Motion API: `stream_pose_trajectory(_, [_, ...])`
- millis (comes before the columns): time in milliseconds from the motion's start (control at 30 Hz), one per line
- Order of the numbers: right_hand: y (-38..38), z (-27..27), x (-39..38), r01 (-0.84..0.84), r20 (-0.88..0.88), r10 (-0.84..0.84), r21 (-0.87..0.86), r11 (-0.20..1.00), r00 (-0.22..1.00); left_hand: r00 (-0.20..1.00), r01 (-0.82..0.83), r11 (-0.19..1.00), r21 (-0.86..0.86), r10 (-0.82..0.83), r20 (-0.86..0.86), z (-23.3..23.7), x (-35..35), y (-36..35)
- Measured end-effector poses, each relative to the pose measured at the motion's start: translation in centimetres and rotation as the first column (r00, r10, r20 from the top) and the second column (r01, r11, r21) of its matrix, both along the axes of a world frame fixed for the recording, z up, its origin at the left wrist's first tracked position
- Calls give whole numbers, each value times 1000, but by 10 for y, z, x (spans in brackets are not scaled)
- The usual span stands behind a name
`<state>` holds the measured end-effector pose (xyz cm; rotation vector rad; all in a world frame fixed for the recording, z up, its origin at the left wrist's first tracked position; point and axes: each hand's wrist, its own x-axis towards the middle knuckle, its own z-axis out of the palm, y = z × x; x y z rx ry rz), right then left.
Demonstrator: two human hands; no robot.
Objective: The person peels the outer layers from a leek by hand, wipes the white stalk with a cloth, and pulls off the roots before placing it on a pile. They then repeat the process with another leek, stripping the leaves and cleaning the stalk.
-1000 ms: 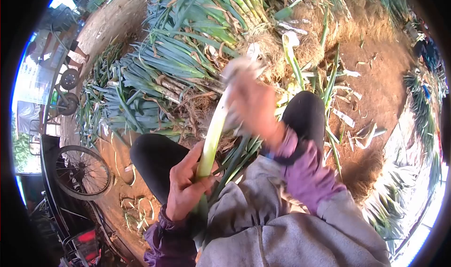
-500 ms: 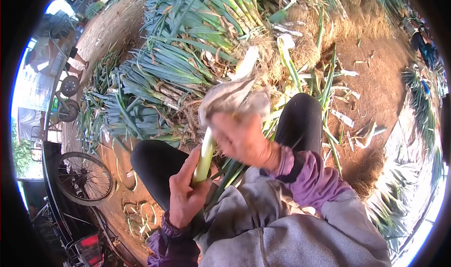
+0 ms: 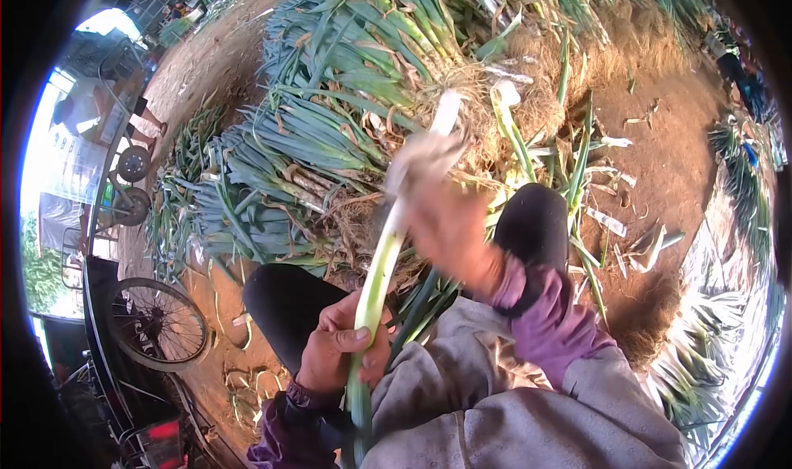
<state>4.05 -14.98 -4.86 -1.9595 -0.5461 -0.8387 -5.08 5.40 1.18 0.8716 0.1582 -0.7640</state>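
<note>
A long leek (image 3: 379, 275) runs slantwise between my knees, its white end pointing up and away and its green part reaching down over my lap. My left hand (image 3: 334, 345) is closed round the pale green shaft, with the thumb across it. My right hand (image 3: 458, 234), smeared by motion, grips a greyish cloth (image 3: 421, 160) wrapped about the white part of the shaft. Beyond the cloth the bare white tip (image 3: 446, 110) sticks out. Beside it lies another leek (image 3: 510, 110) with a white base.
Heaped leeks (image 3: 355, 40) with roots and soil lie ahead and to the left. Leaf scraps (image 3: 606, 221) litter the brown ground on the right, near more leeks (image 3: 701, 353). A bicycle wheel (image 3: 157, 325) and a cart wheel (image 3: 132, 164) stand at left.
My right hand and the cloth have moved up and slightly right along the leek, baring more of the shaft. My left hand has lowered a little, still holding it.
</note>
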Motion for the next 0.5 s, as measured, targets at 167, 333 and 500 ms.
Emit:
stream_pose_trajectory(167, [-8,4,-2,-32,-175,28,-18,999,984,997,-66,995,81,63,42,1,-6,-6])
stream_pose_trajectory(333, [1,-11,-3,-159,-39,155,-104,982,987,985,-56,984,168,27,171,1,-6,-6])
stream_pose_trajectory(500, [-9,-17,-8,-361,-531,319,27,932,785,986,-47,976,213,11,167,-1,-7,-11])
